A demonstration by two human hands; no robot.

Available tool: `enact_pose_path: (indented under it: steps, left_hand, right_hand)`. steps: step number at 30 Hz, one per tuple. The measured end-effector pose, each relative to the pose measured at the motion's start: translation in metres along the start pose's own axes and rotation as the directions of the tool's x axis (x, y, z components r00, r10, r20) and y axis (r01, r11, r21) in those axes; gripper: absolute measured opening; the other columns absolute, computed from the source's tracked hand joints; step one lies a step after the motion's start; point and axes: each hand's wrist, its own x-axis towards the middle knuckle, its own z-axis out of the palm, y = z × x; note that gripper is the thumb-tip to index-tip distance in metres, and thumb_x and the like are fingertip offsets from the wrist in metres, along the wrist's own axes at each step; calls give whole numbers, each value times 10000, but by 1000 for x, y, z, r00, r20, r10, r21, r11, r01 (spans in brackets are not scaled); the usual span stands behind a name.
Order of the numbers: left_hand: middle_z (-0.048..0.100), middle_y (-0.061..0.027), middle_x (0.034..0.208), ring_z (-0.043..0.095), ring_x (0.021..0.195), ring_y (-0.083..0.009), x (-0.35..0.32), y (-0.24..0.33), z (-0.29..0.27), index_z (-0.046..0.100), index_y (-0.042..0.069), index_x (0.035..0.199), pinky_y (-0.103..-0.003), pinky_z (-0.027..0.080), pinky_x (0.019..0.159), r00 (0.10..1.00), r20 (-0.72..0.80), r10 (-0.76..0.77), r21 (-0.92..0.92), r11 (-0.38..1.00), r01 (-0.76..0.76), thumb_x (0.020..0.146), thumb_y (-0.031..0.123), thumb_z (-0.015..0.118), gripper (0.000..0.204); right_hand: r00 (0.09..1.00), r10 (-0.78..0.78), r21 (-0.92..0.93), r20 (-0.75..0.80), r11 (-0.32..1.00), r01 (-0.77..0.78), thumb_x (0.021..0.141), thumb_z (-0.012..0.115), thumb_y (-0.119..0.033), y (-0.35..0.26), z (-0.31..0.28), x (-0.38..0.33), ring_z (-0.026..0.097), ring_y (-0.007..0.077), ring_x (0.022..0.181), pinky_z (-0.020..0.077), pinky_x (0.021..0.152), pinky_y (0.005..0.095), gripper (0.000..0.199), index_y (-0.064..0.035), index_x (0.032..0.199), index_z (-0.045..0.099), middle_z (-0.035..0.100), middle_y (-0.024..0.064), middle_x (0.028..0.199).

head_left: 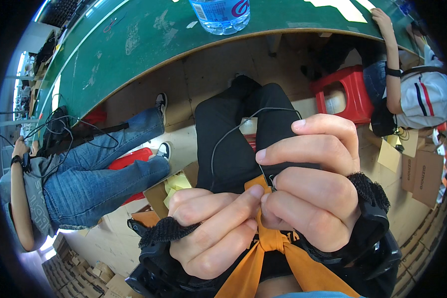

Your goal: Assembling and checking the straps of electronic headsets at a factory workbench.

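An orange cloth band (270, 238), knotted, hangs down in front of my chest, with its short upper end pointing away from me. My left hand (213, 231) is closed, its thumb and fingertips pinching this short end. Right beside it my right hand (313, 193) is closed too, its thumb and index fingertips together at the band's edge. A small, thin dark piece (271, 181) shows between the right fingers; its kind is too small to tell. A thin grey cable (223, 136) loops over my dark trousers and passes behind the right fingers.
Ahead is a green-topped table (134, 54) with a water bottle (221, 17) near its edge. A person in jeans (109, 159) sits at left, another person (422, 94) at right by a red stool (345, 94). Cardboard boxes (422, 174) stand on the floor at right.
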Motion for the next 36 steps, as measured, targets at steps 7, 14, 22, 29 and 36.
enact_pose_path:
  steps: [7, 14, 22, 29, 36]
  left_hand:
    - [656, -111, 1006, 630, 804, -191, -1, -2, 6, 540, 50, 951, -255, 444, 615, 997, -74, 0, -155, 988, -12, 655, -45, 738, 368]
    - [637, -147, 1029, 620, 813, -200, -3, -19, 3, 514, 48, 934, -254, 439, 625, 993, -95, 76, -285, 953, -100, 642, -100, 729, 391]
    - [635, -161, 1050, 620, 821, -194, -7, -20, 3, 515, 44, 949, -248, 435, 631, 994, -86, 74, -250, 964, -94, 660, -74, 714, 370]
    - [648, -164, 1044, 628, 813, -199, -4, -11, -2, 566, 28, 921, -261, 444, 615, 999, -33, 38, -133, 990, -43, 630, -59, 718, 339]
    - [656, -151, 975, 640, 834, -224, -1, -5, 7, 615, -2, 908, -307, 503, 658, 982, -169, -82, -119, 991, 63, 640, -71, 700, 289]
  right_hand:
    - [997, -39, 85, 65, 996, 34, 693, 725, -181, 3, -3, 1, 628, 242, 806, 447, 779, 425, 242, -94, 798, 526, 455, 14, 809]
    - [998, -54, 90, 25, 995, 51, 727, 714, -159, 5, -5, -1, 625, 235, 788, 453, 774, 410, 196, -91, 837, 566, 472, 15, 818]
    - [999, -33, 77, -3, 996, 33, 735, 707, -144, 0, -1, -1, 623, 218, 794, 445, 785, 401, 181, -91, 860, 588, 496, 11, 837]
    - [991, 4, 36, 134, 999, -9, 712, 720, -102, 0, -10, -2, 621, 215, 795, 445, 795, 411, 196, -81, 857, 590, 516, 20, 852]
    - [999, 30, -52, 19, 998, -29, 525, 715, -18, -5, 4, 10, 624, 226, 780, 484, 753, 411, 283, -39, 779, 590, 567, 51, 799]
